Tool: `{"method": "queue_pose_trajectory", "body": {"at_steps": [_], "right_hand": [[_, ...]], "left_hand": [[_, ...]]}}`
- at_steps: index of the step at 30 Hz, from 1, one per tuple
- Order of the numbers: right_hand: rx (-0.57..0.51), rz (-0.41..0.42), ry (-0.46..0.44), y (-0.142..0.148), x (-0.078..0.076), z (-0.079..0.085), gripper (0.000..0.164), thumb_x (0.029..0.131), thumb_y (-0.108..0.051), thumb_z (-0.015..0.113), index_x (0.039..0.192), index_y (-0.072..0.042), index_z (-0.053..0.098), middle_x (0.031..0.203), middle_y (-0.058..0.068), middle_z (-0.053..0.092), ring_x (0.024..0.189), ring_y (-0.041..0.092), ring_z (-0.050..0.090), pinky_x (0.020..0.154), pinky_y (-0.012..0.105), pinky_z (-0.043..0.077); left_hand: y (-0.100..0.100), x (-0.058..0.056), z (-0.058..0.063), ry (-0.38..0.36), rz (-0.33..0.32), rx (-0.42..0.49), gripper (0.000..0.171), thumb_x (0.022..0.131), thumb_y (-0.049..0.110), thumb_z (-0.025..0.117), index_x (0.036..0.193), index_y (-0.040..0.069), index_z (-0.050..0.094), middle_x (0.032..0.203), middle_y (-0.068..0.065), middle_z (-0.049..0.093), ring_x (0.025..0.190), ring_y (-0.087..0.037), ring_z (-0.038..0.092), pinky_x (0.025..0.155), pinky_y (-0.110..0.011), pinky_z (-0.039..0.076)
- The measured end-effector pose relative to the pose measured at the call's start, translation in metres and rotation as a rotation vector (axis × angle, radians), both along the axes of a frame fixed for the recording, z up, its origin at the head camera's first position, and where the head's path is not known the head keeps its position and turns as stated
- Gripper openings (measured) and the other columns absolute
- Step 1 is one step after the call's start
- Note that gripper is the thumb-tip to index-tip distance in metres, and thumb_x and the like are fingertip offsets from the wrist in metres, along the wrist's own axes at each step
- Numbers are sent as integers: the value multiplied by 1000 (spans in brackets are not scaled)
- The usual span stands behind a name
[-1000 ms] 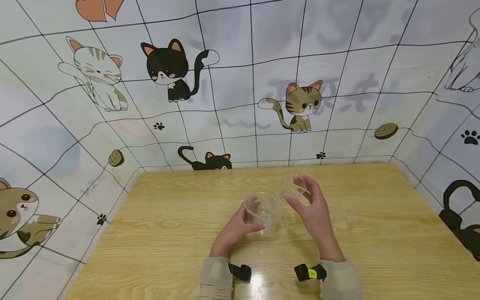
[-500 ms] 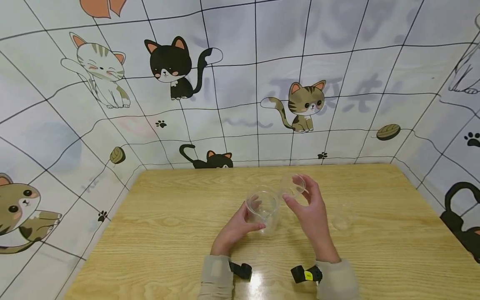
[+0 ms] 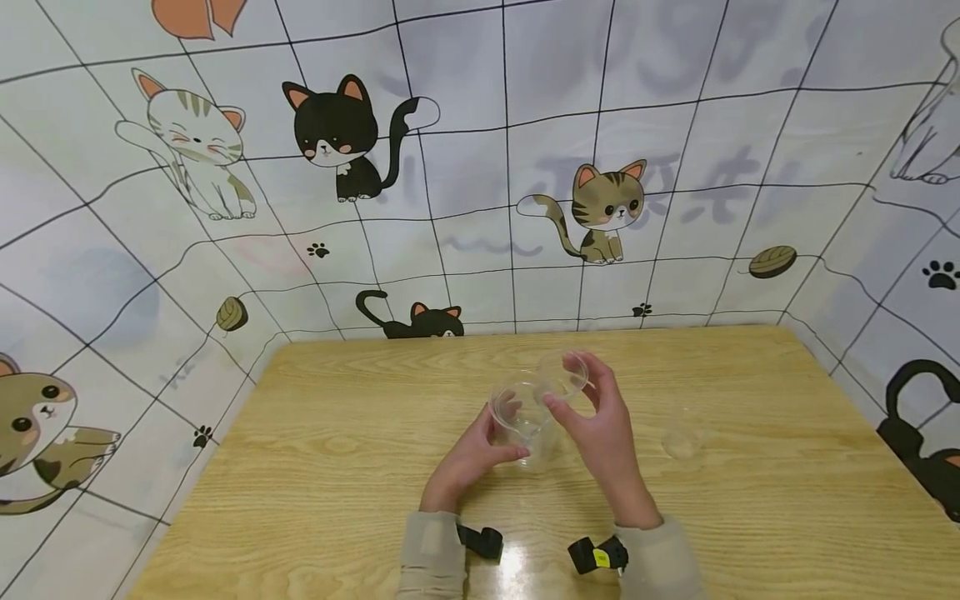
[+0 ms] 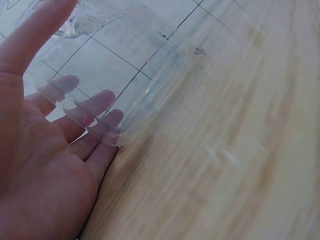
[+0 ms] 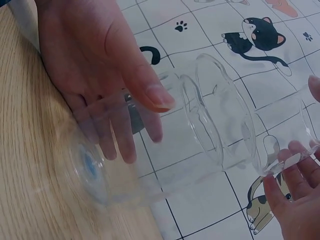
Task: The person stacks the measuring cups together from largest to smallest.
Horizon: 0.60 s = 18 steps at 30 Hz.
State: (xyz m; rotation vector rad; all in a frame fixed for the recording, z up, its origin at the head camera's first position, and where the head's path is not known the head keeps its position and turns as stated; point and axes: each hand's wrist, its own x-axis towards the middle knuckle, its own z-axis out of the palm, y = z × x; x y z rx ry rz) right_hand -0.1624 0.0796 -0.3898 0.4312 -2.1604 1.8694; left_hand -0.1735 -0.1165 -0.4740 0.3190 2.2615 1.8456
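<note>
Half a second on, brings right hand [image 3: 603,425] and small clear cup [image 3: 564,381] left in the head view, to overlap the right rim of large clear cup [image 3: 534,423] below and slightly right of frame centre; earlier, held just beside that rim. Keeps left hand [image 3: 474,450] and large clear cup about in place.

Reaches in from the bottom edge with both forearms, left one angled up and right, right one up and left, in beige sleeves [image 3: 431,550] with black wrist devices [image 3: 483,543]. Wraps left hand round large clear cup from the left, thumb on the near side, fingers along the far side. Holds small clear cup between right thumb at lower left and fingers at upper right, spread to the cup's width.

Stands large clear cup on wooden table [image 3: 337,433], mouth up, long axis near vertical. Shows printed marks on its wall in the left wrist view. Tilts small clear cup, long axis slanting toward the large one; cannot tell mouth end from base, nor contact with the rim. At right of the table, also a faint clear piece [image 3: 684,440], shape unclear.
</note>
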Motion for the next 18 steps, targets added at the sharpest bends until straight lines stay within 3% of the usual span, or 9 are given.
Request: {"method": "queue_pose_trajectory", "body": {"at_steps": [3, 6, 11, 18], "right_hand": [[-6, 9, -10, -4, 6, 8, 60, 80, -20, 68, 131, -13, 37, 127, -1, 45, 119, 16, 40, 99, 40, 31], [-8, 13, -21, -7, 11, 14, 59, 80, -17, 67, 131, -11, 37, 127, 2, 45, 119, 19, 40, 98, 38, 33], [3, 13, -47, -9, 4, 0, 61, 78, -25, 69, 130, -22, 38, 127, -5, 45, 119, 17, 40, 89, 35, 42], [24, 15, -29, -13, -1, -11, 61, 76, -32, 70, 128, -27, 39, 126, -8, 45, 119, 18, 41, 95, 44, 35]], "left_hand": [[-1, -4, -10, 10, 8, -9, 82, 70, 28, 76, 133, 46, 26, 135, 12, 39, 124, -6, 33, 102, -38, 24], [-1, -4, -11, 8, 11, -13, 82, 71, 27, 76, 133, 47, 26, 134, 14, 39, 124, -6, 33, 102, -38, 24], [-1, -4, -11, 11, 10, -22, 82, 71, 26, 75, 133, 47, 25, 134, 15, 40, 124, -6, 32, 103, -38, 23], [-1, -4, -10, 9, 17, -26, 82, 71, 26, 75, 133, 47, 26, 132, 19, 39, 125, -4, 29, 103, -36, 23]]}}
